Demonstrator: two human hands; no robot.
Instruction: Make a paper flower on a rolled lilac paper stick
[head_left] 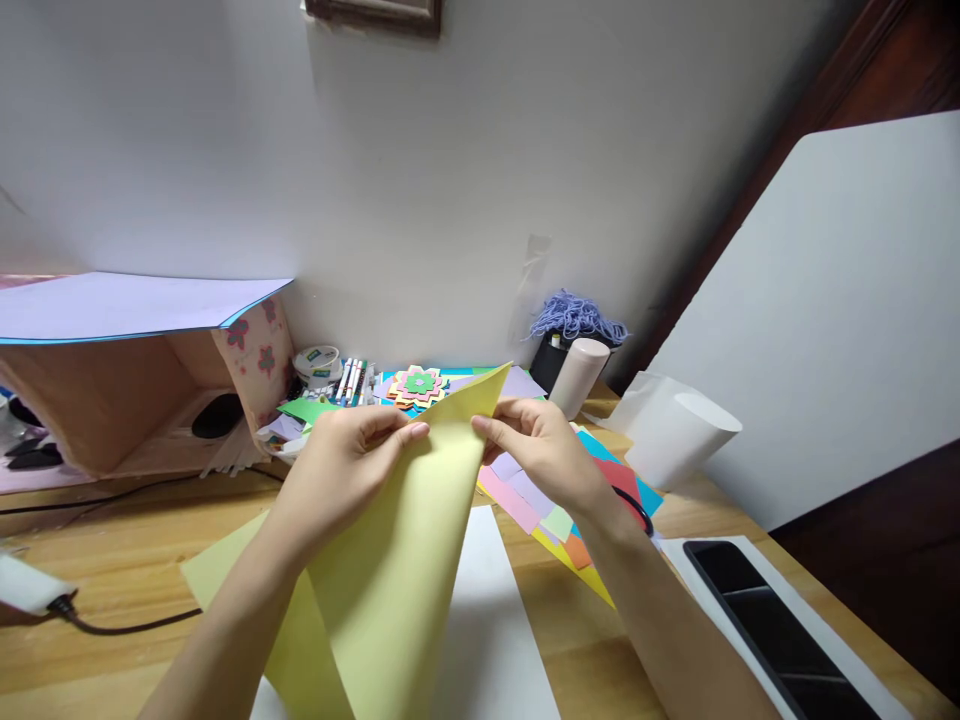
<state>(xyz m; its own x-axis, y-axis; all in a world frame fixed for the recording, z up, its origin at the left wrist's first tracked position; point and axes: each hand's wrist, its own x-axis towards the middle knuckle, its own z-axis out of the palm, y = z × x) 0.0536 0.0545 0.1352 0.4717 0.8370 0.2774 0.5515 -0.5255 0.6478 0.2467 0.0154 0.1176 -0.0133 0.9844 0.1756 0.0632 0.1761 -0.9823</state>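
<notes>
A large sheet of yellow paper (397, 560) is held up above the table, folded over on itself so its near part bends down toward me. My left hand (360, 450) pinches its upper edge between thumb and fingers. Close by on the right, my right hand (536, 440) pinches the same sheet near its pointed top corner. Another part of the yellow paper spreads out to the left under my left forearm. Beneath it lies a white sheet (495, 620), partly covered.
Coloured paper pieces (525, 495) lie right of the white sheet. A phone (780, 620) and a white paper roll (682, 440) are farther right. Behind stand markers (350, 382), a layered paper flower (418, 385) and blue yarn (577, 315). A cardboard box (150, 400) stands left.
</notes>
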